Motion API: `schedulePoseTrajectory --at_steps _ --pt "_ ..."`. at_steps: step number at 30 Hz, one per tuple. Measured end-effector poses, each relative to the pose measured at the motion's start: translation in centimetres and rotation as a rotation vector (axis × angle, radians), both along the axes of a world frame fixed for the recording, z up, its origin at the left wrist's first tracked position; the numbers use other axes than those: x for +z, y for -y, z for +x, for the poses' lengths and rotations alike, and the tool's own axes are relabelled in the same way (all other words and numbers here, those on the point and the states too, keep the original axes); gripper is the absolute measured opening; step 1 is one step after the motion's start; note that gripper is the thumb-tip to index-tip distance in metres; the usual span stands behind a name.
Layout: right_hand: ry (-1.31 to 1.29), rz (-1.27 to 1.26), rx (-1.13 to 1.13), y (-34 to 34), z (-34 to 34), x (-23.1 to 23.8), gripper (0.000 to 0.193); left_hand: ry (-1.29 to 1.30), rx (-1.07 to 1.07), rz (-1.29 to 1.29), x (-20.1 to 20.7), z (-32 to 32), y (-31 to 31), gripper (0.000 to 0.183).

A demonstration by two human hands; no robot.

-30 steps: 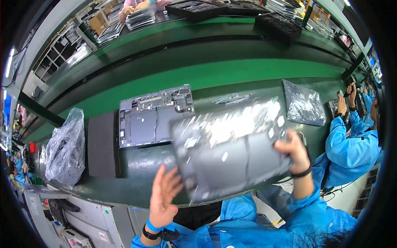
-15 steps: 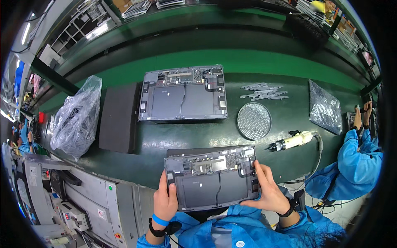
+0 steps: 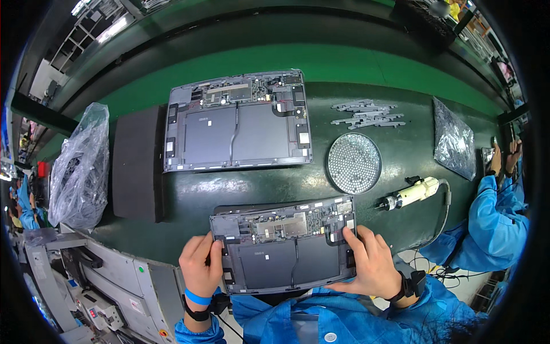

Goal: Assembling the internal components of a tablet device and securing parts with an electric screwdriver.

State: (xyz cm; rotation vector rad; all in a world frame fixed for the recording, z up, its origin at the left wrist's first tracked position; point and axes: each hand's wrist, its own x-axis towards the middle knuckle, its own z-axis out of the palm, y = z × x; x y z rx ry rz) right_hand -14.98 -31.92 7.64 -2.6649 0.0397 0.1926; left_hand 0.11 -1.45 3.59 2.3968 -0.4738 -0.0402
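Note:
An opened tablet-like device [image 3: 269,266], its circuit board and dark battery packs exposed, is held tilted at the bench's near edge. My left hand [image 3: 200,265] grips its left side, thumb on the upper face. On the opposite side my right hand [image 3: 373,265] clasps the right edge, thumb toward the lower rim and fingers along the corner. A dark flat panel shows just behind its top edge; most of that is hidden. Farther back, a second opened device [image 3: 209,137] of the same kind lies on the bench, touched by neither hand.
Left stand a dark foam block [image 3: 137,166] and a clear plastic bag [image 3: 80,172]. To the right are thin grey strips [image 3: 369,114], a round tray [image 3: 354,137] of tiny parts, a corded electric screwdriver [image 3: 409,195] and a silvery bag [image 3: 454,137]. A co-worker's blue sleeve [image 3: 495,223] is at far right.
The view has shifted, so the bench items sit differently in the picture. My left hand has moved outward and lower along the device's left side. Both hands still hold the device.

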Motion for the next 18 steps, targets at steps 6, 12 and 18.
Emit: schedulePoseTrajectory --at_steps 6,12,18 --pt "-0.009 0.432 -0.12 6.8 3.3 4.1 0.051 -0.13 -0.195 -0.245 0.8 4.9 0.3 0.059" --pt "0.288 0.016 -0.414 20.0 11.4 -1.6 0.023 -0.164 -0.398 -0.162 0.7 7.1 0.0 0.044" --pt "0.258 0.013 -0.32 21.0 11.4 -2.5 0.014 -0.124 -0.318 -0.203 0.6 6.1 0.3 0.044"
